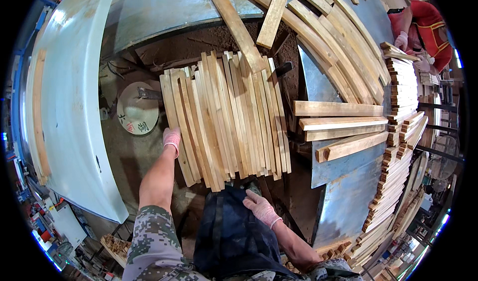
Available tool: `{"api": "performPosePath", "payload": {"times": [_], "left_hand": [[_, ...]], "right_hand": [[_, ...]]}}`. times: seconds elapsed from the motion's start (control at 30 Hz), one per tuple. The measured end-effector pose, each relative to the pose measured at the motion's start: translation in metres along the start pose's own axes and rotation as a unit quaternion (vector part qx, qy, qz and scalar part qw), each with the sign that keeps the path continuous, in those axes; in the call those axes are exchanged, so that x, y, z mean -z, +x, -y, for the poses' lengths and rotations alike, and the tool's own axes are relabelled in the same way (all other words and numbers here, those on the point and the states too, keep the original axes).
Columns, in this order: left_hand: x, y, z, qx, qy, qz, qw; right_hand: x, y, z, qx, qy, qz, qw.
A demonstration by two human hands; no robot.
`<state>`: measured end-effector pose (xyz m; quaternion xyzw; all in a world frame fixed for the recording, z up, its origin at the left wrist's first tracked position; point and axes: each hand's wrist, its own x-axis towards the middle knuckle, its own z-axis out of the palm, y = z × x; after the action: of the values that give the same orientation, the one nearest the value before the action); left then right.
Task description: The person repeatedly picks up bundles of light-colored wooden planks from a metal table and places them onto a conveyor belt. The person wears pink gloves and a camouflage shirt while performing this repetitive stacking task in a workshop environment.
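Note:
A row of long, pale wooden slats [226,116] lies side by side in front of me, its ends uneven. My left hand [172,139], in a pink and white knit glove, is against the outer left slat of the row. Its fingers are mostly hidden, so I cannot tell how they are bent. Close to the near end of the row, my right hand [261,209] wears the same sort of glove. It is held over my dark apron [234,236] with fingers apart and nothing in them. One longer board [236,27] rests with its near end on the row's far part.
Loose boards [338,109] lie on the metal table [343,176] at right, beside tall stacked slats [393,146]. A pale metal surface [74,101] stands at left, and a round straw-coloured hat [134,112] lies below. A person in red [423,32] works at far right.

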<state>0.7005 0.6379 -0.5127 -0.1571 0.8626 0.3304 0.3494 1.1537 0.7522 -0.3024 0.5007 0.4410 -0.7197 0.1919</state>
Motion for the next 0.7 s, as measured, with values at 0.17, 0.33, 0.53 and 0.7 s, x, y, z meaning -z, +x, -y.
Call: {"api": "performPosePath", "payload": {"times": [0.17, 0.33, 0.53, 0.7], "left_hand": [[0.002, -0.051, -0.033, -0.020, 0.019, -0.003, 1.000], [0.006, -0.068, -0.048, -0.068, 0.010, 0.033, 0.997], [-0.005, -0.052, -0.006, -0.144, 0.007, -0.069, 0.987], [-0.002, -0.056, -0.010, -0.078, -0.114, -0.054, 0.989]], "right_hand": [[-0.003, 0.013, -0.012, 0.004, 0.016, -0.005, 1.000], [-0.011, 0.022, -0.011, 0.015, 0.010, 0.005, 1.000], [-0.025, 0.023, 0.001, 0.015, -0.033, 0.035, 0.999], [-0.026, 0.035, 0.016, 0.022, -0.039, 0.046, 0.998]]}}
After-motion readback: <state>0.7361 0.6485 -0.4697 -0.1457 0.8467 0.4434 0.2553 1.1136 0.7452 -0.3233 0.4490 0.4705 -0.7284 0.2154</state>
